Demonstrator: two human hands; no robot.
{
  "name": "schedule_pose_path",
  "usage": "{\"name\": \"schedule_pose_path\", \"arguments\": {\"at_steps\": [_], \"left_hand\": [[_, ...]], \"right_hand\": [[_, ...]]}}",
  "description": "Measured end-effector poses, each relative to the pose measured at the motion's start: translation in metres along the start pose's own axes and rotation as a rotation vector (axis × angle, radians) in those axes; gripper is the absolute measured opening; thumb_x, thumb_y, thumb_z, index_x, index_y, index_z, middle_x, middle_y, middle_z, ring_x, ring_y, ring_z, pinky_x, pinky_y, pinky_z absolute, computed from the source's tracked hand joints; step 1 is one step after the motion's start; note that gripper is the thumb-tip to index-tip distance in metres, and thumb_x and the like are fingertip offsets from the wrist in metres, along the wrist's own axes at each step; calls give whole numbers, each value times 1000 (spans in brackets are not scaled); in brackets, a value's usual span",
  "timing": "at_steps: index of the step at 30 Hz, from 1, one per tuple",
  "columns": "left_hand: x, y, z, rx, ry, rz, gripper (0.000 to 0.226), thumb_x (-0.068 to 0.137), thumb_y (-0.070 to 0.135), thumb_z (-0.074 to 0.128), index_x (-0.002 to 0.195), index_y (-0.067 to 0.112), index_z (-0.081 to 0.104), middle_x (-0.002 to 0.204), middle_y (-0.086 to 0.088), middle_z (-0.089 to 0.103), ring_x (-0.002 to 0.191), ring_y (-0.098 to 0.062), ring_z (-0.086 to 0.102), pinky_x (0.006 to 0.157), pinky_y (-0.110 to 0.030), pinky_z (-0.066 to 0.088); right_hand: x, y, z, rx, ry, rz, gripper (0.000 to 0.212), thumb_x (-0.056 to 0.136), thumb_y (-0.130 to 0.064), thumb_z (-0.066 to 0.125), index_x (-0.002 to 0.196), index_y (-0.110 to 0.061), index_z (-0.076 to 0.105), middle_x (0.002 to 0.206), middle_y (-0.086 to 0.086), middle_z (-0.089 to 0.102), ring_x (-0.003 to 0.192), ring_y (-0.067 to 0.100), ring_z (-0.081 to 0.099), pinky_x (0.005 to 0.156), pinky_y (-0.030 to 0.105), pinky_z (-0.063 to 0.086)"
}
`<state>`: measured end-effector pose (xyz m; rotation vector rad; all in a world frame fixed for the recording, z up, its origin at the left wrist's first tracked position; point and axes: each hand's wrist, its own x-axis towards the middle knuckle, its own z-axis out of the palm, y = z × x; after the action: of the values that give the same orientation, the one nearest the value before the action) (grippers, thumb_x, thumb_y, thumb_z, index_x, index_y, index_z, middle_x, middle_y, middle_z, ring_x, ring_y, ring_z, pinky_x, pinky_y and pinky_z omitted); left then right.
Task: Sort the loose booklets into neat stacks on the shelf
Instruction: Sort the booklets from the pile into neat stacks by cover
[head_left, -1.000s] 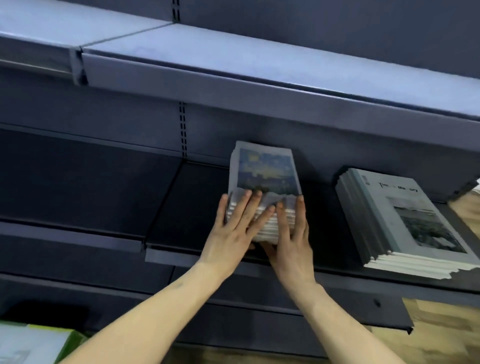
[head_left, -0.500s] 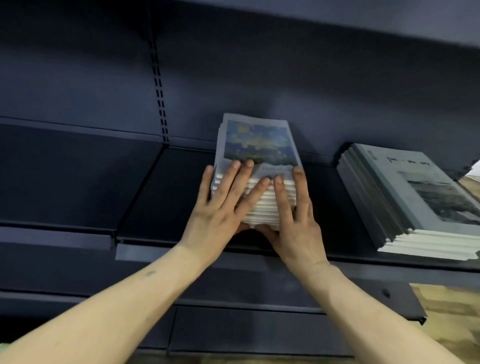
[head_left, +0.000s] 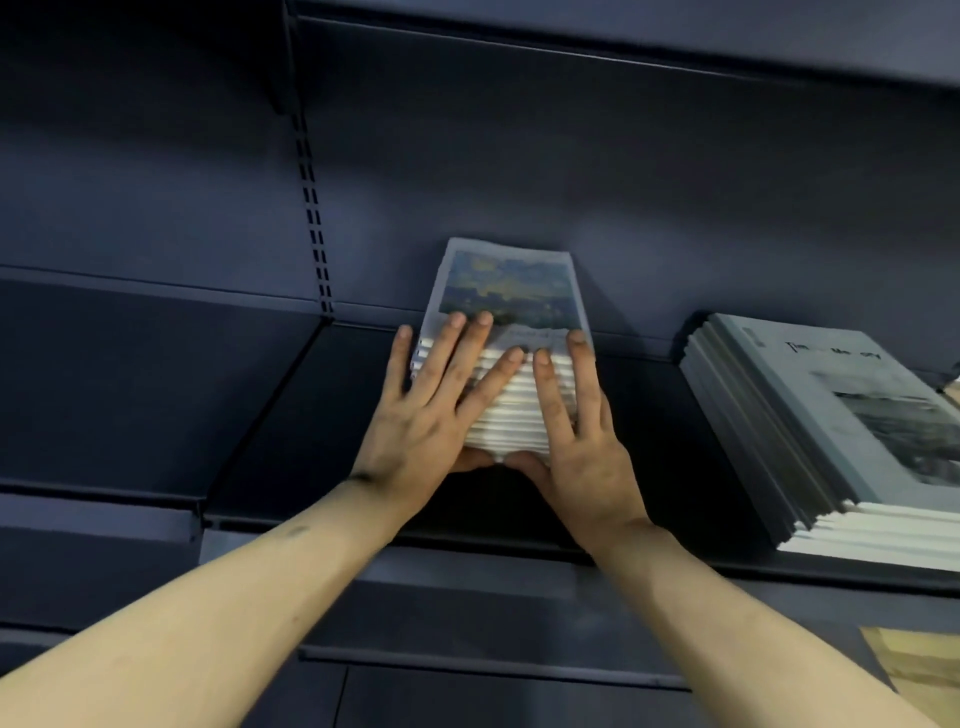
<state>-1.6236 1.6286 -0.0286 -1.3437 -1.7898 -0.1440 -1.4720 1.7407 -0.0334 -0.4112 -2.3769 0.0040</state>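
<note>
The stack of booklets (head_left: 506, 332) serves as the landmark; it stands on the dark shelf (head_left: 291, 415), with its far edge at or very near the back wall (head_left: 519, 156).

Left of the stack, only bare shelf is seen, and further left the slotted upright (head_left: 311, 218) on the wall.

The left hand (head_left: 426, 410) is laid against the stack's near face towards its left corner. Its fingers are straight and fanned; two fingertips reach over the top cover, and the thumb is tucked at the foot of the stack. Nothing is gripped; the hand is flat and pressing.

The stack's long axis runs away from the person, from the front lip towards the wall, and the painted cover faces up. The white page edges on the near face are stepped rather than flush, so the squaring is judged unfinished.

The right hand (head_left: 576, 431) is set against the same near face towards its right corner, fingers likewise straight, with one fingertip at the top edge and the thumb low, nearly meeting the other thumb. Both hands are equally near, directly in front of the stack, so any coming push would be directed along the long axis towards the wall.

Well apart to the right of the stack, a second pile of grey booklets (head_left: 831, 415) is lying on the same shelf, turned at an angle.
</note>
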Motion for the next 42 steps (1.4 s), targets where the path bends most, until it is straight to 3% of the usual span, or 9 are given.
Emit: {"name": "schedule_pose_path", "arguments": {"at_steps": [11,15,18,20,22,26,35,39,42], "left_hand": [[11,0,16,-85,-35,-39,116,75,76,55,157,20,-6,163,-15,-6,150,-34,1,115,-66,14],[4,1,12,-250,21,-78,118,73,74,60,156,20,-5,160,-18,-15,150,-37,-3,117,-64,12],[2,4,3,-606,217,-313,106,84,62,62,155,15,-2,158,-25,-4,149,-40,2,120,-54,17],[8,8,-3,-935,290,-590,107,83,50,70,155,10,2,160,-21,0,151,-29,7,122,-43,19],[15,15,-9,-1283,279,-822,110,80,42,74,156,15,0,160,-3,20,147,-13,24,119,-40,28],[16,21,-7,-1507,166,-905,107,75,35,78,156,33,8,125,31,59,120,5,55,105,-28,46],[20,22,-3,-1455,146,-843,82,84,37,72,152,32,27,126,14,63,114,1,60,98,-25,50],[20,21,0,-1490,177,-856,83,82,36,73,152,30,29,122,21,63,115,3,59,97,-19,49],[21,16,6,-1518,243,-914,93,81,48,72,155,36,18,131,36,51,123,11,49,99,-10,40]], "right_hand": [[13,14,13,42,22,-3,128,74,-34,83,155,-37,-15,164,-4,-23,145,37,28,79,41,59],[6,11,12,128,82,75,125,76,-37,82,157,-31,-12,163,10,-24,152,25,6,109,41,44],[10,4,8,429,214,289,115,82,-42,77,158,-21,-7,165,7,-19,152,6,-5,116,11,20],[19,-5,11,678,292,431,102,88,-52,66,159,-26,-4,167,-2,-6,153,11,8,121,24,24],[27,-16,15,897,343,577,89,92,-53,59,158,-35,1,164,-10,18,146,5,30,118,38,35],[31,-23,18,997,347,667,68,93,-51,49,155,-32,25,129,-16,61,106,-6,63,87,15,52],[38,-17,27,956,418,749,36,89,-55,51,116,-33,62,93,-20,72,89,-4,68,76,11,51],[38,-17,28,954,427,747,46,90,-57,50,120,-24,64,99,-11,73,93,1,69,84,24,56],[36,-17,31,863,449,727,60,94,-60,49,145,-28,45,145,-2,52,132,9,50,108,36,45]]}}
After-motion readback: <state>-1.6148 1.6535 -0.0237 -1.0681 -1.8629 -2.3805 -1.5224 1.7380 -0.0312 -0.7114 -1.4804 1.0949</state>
